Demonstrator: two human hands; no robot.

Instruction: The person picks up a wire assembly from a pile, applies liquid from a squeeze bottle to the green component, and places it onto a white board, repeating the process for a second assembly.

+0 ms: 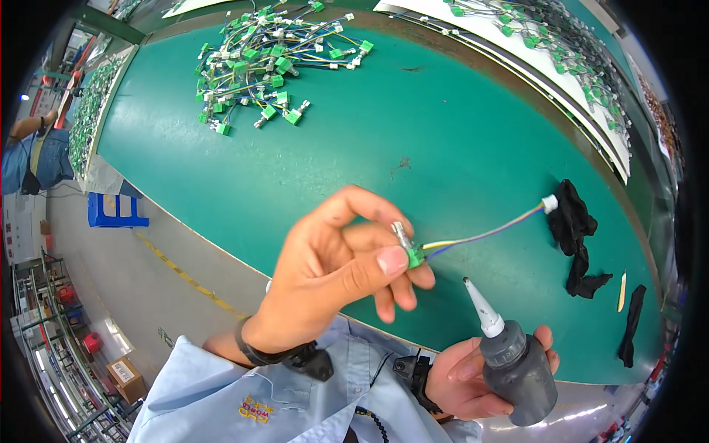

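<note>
Between its thumb and fingers, my left hand pinches a small green potentiometer with a metal shaft pointing up. Yellow, white and blue wires run from it to the right and end in a white plug. My right hand, lower right, is wrapped round a dark squeeze bottle. The bottle's white cone nozzle leans up and left, its dark tip below the wires and apart from the potentiometer.
A heap of similar wired green parts lies at the far left of the green table. White boards with more parts stand far right. Black cloth pieces lie at right. A blue stool and another person are at left.
</note>
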